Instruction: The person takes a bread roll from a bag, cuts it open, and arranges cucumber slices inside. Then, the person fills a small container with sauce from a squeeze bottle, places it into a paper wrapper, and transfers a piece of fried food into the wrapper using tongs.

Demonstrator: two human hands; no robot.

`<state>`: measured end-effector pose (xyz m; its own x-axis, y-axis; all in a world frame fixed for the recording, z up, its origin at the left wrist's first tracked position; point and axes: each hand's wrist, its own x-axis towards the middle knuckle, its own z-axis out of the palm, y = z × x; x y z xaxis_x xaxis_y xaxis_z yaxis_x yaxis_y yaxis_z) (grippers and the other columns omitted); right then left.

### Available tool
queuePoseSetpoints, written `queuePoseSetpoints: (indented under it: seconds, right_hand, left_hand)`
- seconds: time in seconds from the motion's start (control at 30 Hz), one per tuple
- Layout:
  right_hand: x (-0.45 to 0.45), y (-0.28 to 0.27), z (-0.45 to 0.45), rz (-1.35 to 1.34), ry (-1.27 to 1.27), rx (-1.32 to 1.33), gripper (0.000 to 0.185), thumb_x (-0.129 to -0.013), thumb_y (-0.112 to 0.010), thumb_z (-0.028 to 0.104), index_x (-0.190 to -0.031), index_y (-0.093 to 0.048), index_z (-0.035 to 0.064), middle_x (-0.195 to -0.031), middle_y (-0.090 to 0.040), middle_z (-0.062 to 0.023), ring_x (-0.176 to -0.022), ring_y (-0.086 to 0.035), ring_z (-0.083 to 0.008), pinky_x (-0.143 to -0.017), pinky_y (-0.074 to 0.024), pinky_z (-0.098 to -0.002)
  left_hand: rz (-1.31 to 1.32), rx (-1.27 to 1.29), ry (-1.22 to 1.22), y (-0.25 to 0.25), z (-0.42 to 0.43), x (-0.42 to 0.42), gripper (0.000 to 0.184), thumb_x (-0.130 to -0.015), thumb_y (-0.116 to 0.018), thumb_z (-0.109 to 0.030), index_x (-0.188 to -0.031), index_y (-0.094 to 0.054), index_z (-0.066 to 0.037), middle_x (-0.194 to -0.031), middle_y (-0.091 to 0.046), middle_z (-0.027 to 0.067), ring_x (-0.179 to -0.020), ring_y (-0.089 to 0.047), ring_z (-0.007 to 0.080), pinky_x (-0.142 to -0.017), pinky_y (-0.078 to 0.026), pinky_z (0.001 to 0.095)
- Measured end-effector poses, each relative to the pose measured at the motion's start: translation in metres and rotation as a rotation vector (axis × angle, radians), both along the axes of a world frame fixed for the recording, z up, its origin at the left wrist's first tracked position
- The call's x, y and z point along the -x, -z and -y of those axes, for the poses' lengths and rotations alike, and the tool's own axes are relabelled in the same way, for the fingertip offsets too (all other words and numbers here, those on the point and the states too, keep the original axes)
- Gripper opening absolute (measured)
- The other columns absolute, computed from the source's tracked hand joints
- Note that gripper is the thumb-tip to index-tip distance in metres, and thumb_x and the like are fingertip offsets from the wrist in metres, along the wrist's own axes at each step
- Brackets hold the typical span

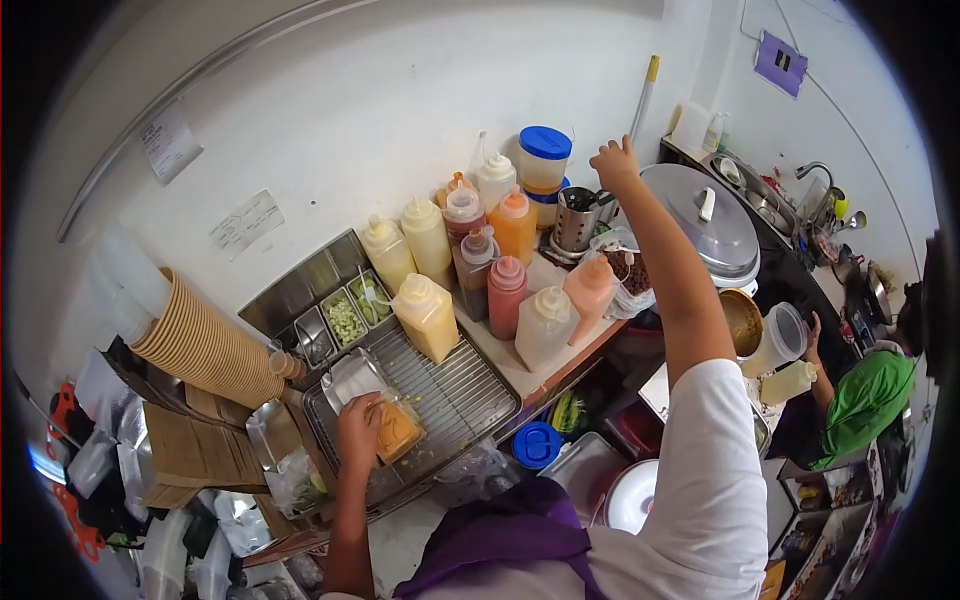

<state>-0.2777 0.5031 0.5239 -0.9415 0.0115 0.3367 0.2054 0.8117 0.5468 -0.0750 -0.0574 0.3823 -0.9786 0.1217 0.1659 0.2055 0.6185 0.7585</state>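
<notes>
A smooth white wall (400, 110) spans ten to one o'clock, meeting a white side wall (830, 110) in a corner between one and two. A long grey metal rail (178, 92) crosses it at ten, above two printed white paper sheets (171, 144). Toward two, a purple rectangular card (780, 64) hangs above a curved metal faucet (814, 169). Dark-framed shelves (822, 520) stand at four; a bluish-white glow (47, 467) shows at eight.
</notes>
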Motion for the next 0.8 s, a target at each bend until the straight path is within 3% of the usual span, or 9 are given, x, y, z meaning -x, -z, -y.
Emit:
queuePoseSetpoints:
  seconds: [0.13,0.2,0.27,0.37,0.4,0.47,0.5,0.63,0.8]
  right_hand:
    - [-0.059,-0.056,0.058,-0.385,-0.299,0.310,0.012,-0.082,-0.063,0.023,-0.085,-0.071,0.0142,-0.084,-0.067,-0.0052,-0.092,-0.061,-0.0226,-0.095,-0.0349,-0.0485]
    - [-0.138,-0.096,0.120,-0.337,-0.576,0.942,0.018,-0.086,-0.061,0.022,-0.087,-0.068,0.0054,-0.086,-0.068,-0.0090,-0.083,-0.065,-0.0246,-0.079,-0.0492,-0.0377]
    - [-0.252,-0.118,0.190,0.007,-0.881,1.301,0.014,-0.088,-0.056,0.012,-0.093,-0.064,0.0017,-0.093,-0.066,-0.0108,-0.085,-0.062,-0.0204,-0.076,-0.0486,-0.0318]
    - [-0.366,-0.107,0.289,0.854,-1.689,1.524,0.021,-0.094,-0.050,0.008,-0.111,-0.062,0.0042,-0.118,-0.058,-0.0133,-0.111,-0.054,-0.0308,-0.094,-0.0420,-0.0436]
    - [-0.402,-0.086,0.327,0.898,-1.762,1.618,0.023,-0.091,-0.048,0.002,-0.108,-0.063,0.0066,-0.115,-0.058,-0.0091,-0.110,-0.052,-0.0305,-0.090,-0.0416,-0.0435]
    - [-0.445,-0.080,0.366,1.127,-1.842,1.566,0.029,-0.096,-0.040,0.000,-0.122,-0.051,-0.0056,-0.124,-0.049,-0.0262,-0.112,-0.050,-0.0411,-0.089,-0.0434,-0.0469]
    - [-0.461,-0.074,0.374,1.120,-1.740,1.590,0.030,-0.096,-0.038,-0.001,-0.123,-0.051,-0.0036,-0.124,-0.050,-0.0237,-0.111,-0.050,-0.0396,-0.089,-0.0424,-0.0454]
    - [-0.527,-0.037,0.391,1.009,-1.193,1.630,0.027,-0.091,-0.045,0.001,-0.115,-0.056,0.0036,-0.123,-0.053,-0.0116,-0.112,-0.048,-0.0328,-0.091,-0.0383,-0.0438]
    - [-0.634,-0.039,0.430,0.340,-0.637,1.182,0.017,-0.080,-0.056,0.010,-0.096,-0.061,0.0107,-0.092,-0.052,-0.0027,-0.093,-0.046,-0.0241,-0.076,-0.0364,-0.0368]
  left_hand:
    - [0.221,-0.443,0.287,-0.141,-0.001,-0.084,0.011,-0.085,-0.064,-0.008,-0.093,-0.067,0.000,-0.092,-0.066,0.0079,-0.084,-0.063,0.0181,-0.071,-0.048,0.0280]
    - [0.121,-0.826,1.121,-0.177,0.010,-0.119,0.023,-0.088,-0.061,-0.015,-0.107,-0.060,-0.001,-0.106,-0.060,0.0128,-0.094,-0.058,0.0235,-0.077,-0.047,0.0364]
    - [0.003,-0.691,1.967,-0.208,0.015,-0.126,0.042,-0.093,-0.058,-0.024,-0.128,-0.050,-0.002,-0.132,-0.048,0.0172,-0.118,-0.047,0.0335,-0.089,-0.045,0.0483]
    - [0.097,-0.606,2.078,-0.209,0.030,-0.148,0.030,-0.092,-0.057,-0.009,-0.119,-0.055,0.004,-0.125,-0.052,0.0194,-0.110,-0.051,0.0339,-0.080,-0.047,0.0451]
    - [0.376,-0.444,2.187,-0.209,0.030,-0.148,0.030,-0.091,-0.056,-0.008,-0.119,-0.055,0.003,-0.124,-0.053,0.0185,-0.109,-0.051,0.0333,-0.080,-0.047,0.0441]
    - [0.934,-0.043,2.318,-0.216,0.023,-0.142,0.031,-0.090,-0.056,-0.005,-0.120,-0.055,0.002,-0.122,-0.054,0.0167,-0.106,-0.052,0.0322,-0.081,-0.046,0.0421]
    - [0.469,-0.170,2.315,-0.222,0.030,-0.132,0.031,-0.092,-0.053,-0.009,-0.122,-0.055,-0.003,-0.119,-0.055,0.0137,-0.108,-0.052,0.0285,-0.084,-0.044,0.0403]
    - [0.110,0.082,2.462,-0.188,0.018,-0.136,0.031,-0.093,-0.052,-0.005,-0.124,-0.055,-0.006,-0.119,-0.057,0.0108,-0.106,-0.055,0.0258,-0.086,-0.044,0.0397]
    - [-0.203,-0.029,2.240,-0.169,-0.005,-0.195,0.018,-0.074,-0.067,-0.008,-0.089,-0.071,-0.016,-0.106,-0.059,-0.0011,-0.091,-0.054,0.0200,-0.077,-0.043,0.0361]
